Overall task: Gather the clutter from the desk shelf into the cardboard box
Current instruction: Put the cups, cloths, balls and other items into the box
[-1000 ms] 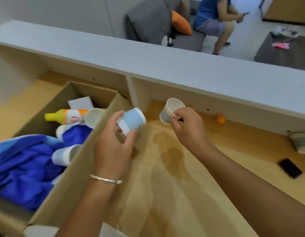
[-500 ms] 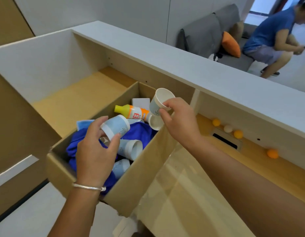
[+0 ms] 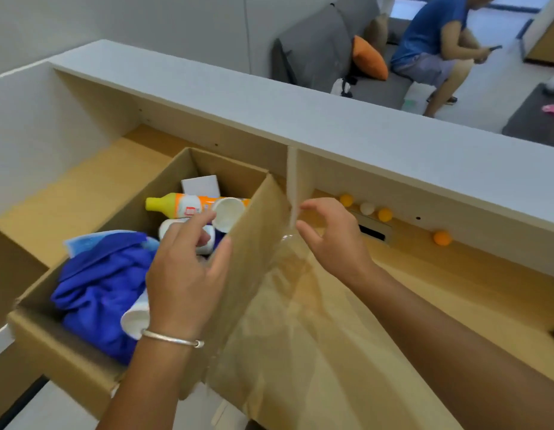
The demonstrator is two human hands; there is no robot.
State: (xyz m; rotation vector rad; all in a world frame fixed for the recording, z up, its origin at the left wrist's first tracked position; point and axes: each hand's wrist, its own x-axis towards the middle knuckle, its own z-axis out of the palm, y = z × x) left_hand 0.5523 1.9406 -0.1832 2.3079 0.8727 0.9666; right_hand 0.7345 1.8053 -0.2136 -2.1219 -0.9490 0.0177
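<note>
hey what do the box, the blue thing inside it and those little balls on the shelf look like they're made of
Box: brown corrugated cardboard, matte, by its plain brown walls and folded flap. Blue thing: soft cloth, crumpled into folds with a slight sheen; the fibre can't be told. Balls: smooth and matte, orange and white, probably light plastic like table-tennis balls, though too small to be sure.

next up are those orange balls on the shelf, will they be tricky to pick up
The orange balls look round and smooth, so a nudge would likely send them rolling along the shelf. They seem small and probably light, so a pinch may squirt one away.
</note>
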